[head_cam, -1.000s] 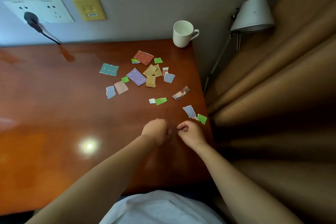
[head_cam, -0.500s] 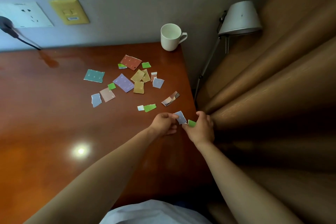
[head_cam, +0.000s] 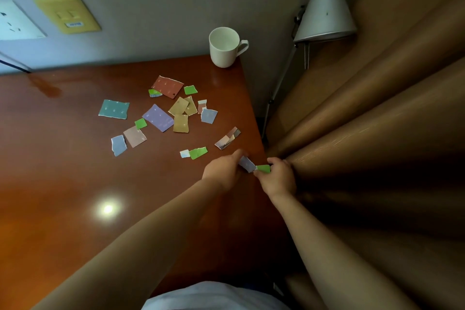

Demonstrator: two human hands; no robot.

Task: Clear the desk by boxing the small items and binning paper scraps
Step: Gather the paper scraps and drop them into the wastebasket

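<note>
Scraps near the desk's (head_cam: 63, 184) right edge are now in the fingers: a second ago the left hand (head_cam: 224, 171) and right hand (head_cam: 279, 178) sat curled as fists just short of them, and the two pieces lay flat on the wood. Both hands have since slid forward toward that edge. The left hand's thumb and fingertips close on the near end of the blue-grey scrap (head_cam: 247, 164), which looks tilted off the surface, though blur hides exactly how much of it is lifted. The right hand pinches the green scrap (head_cam: 263, 168) between thumb and curled fingers, its knuckles close against the brown curtain (head_cam: 377, 133). The two pieces touch each other, corner to corner, between the hands. The other loose scraps (head_cam: 158, 117) lie farther back on the desk in the same scatter as before, the green-and-white piece (head_cam: 197, 153) and the folded patterned piece (head_cam: 227, 138) nearest the left hand. The white mug (head_cam: 225, 46) stands at the desk's far right corner against the wall, with the lamp (head_cam: 325, 16) beside it past the edge, both where they were.
</note>
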